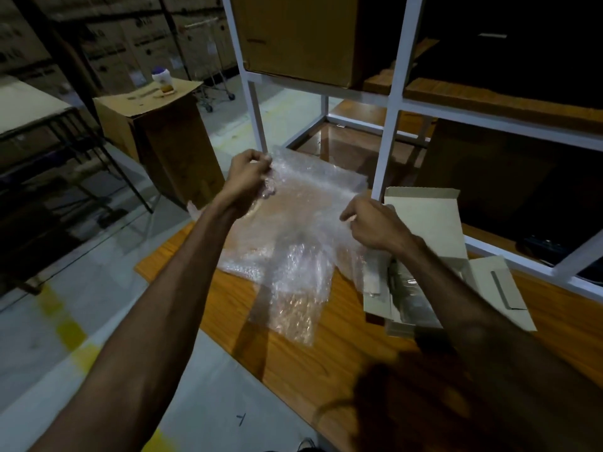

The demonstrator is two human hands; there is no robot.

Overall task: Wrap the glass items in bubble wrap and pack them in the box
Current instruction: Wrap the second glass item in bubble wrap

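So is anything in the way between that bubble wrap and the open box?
Nothing visible blocks it. Both hands, left hand and right hand, hold the bubble wrap just left of the open box on the wooden table.

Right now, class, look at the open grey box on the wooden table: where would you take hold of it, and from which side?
Probably grip the box by its long left wall, coming from the bubble wrap side. Its lid stands open toward the white rack and a loose flap lies to its right, so those sides look floppy or blocked. The right hand is nearest, though it pinches the wrap, as does the left hand.
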